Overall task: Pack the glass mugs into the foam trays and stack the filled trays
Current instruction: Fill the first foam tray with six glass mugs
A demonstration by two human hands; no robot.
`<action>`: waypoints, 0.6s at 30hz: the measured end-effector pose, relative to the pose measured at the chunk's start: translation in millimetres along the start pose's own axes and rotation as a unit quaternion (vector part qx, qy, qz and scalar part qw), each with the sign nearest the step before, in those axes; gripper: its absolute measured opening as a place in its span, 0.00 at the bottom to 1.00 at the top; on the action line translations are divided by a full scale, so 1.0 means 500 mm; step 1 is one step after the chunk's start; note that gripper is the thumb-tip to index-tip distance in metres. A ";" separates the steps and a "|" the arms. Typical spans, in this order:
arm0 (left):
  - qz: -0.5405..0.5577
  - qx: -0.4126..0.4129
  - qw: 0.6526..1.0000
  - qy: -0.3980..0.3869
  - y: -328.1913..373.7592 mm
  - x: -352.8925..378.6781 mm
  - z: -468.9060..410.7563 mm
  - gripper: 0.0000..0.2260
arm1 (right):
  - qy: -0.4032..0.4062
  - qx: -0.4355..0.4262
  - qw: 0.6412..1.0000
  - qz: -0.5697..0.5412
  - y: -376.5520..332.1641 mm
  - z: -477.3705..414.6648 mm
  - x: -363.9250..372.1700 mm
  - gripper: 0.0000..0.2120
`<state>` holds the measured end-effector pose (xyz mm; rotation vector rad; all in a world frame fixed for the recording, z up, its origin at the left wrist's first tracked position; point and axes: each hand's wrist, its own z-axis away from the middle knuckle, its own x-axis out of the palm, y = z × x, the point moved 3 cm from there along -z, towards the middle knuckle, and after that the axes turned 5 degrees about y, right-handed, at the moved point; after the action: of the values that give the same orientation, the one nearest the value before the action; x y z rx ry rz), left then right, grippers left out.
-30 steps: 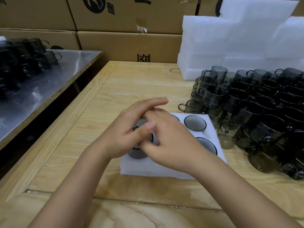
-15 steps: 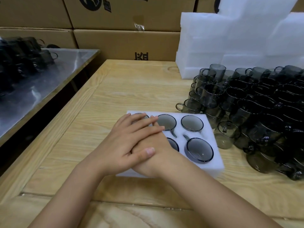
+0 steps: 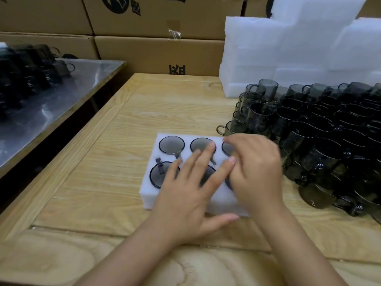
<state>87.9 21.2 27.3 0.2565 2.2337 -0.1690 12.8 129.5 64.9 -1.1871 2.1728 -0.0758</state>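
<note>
A white foam tray [image 3: 148,187] lies on the wooden table with smoky glass mugs [image 3: 171,145] sunk into its round holes in two rows. My left hand [image 3: 190,190] lies flat over the tray's near middle, fingers straight and spread, thumb along the tray's front edge. My right hand [image 3: 256,172] is blurred over the tray's right end, fingers bent down over the right-hand mugs; whether it holds anything is unclear. Both hands hide the right mugs.
A dense crowd of loose smoky mugs [image 3: 321,137] fills the table's right side. Stacked white foam trays [image 3: 288,48] stand behind them. Cardboard boxes [image 3: 156,52] line the back. A steel table [image 3: 51,96] with more dark mugs [image 3: 28,65] stands on the left.
Both hands were stacked pressing on the tray's near-left mug; they have parted and slid right, the left flat over the middle, the right over the right end. The left mugs now show.
</note>
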 end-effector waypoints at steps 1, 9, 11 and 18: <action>-0.045 0.002 0.998 -0.043 0.002 0.012 0.004 0.36 | -0.013 0.037 0.999 -0.014 0.023 -0.003 -0.010 0.13; -0.066 0.019 0.997 -0.034 -0.065 0.010 0.038 0.27 | 0.034 0.008 0.991 -0.131 0.056 0.030 -0.012 0.13; -0.070 0.011 0.997 -0.029 -0.101 0.005 0.041 0.26 | 0.053 -0.003 0.988 -0.145 0.050 0.039 0.001 0.13; -0.101 -0.062 0.989 -0.089 -0.274 0.046 -0.024 0.28 | -0.001 -0.031 0.994 -0.103 -0.015 0.052 0.089 0.12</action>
<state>31.8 -106.4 21.5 -0.0522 2.0795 -0.1543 16.4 97.1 24.3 -1.4438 2.0585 -0.0952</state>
